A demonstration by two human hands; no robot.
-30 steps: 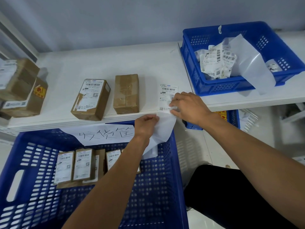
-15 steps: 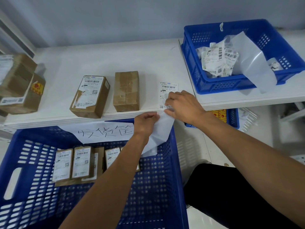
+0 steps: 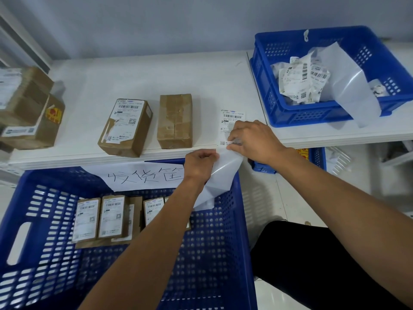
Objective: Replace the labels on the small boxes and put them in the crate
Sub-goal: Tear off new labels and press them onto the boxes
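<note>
While left hand (image 3: 200,163) grips backing paper (image 3: 221,176), right hand (image 3: 254,140) pinches the barcoded label (image 3: 232,117).

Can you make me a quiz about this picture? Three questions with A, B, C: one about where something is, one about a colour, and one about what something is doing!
1. Where are the crumpled labels?
A) in the small crate on the shelf
B) on the floor
C) stuck on the wall

2. What colour is the big crate holding the labelled boxes?
A) red
B) blue
C) green

3. What is the left hand doing?
A) lying flat
B) holding a box
C) pinching the backing paper

Answers:
1 A, they lie heaped inside it.
2 B, its walls are blue.
3 C, its fingers grip the sheet while the right hand pinches the new label.
</note>
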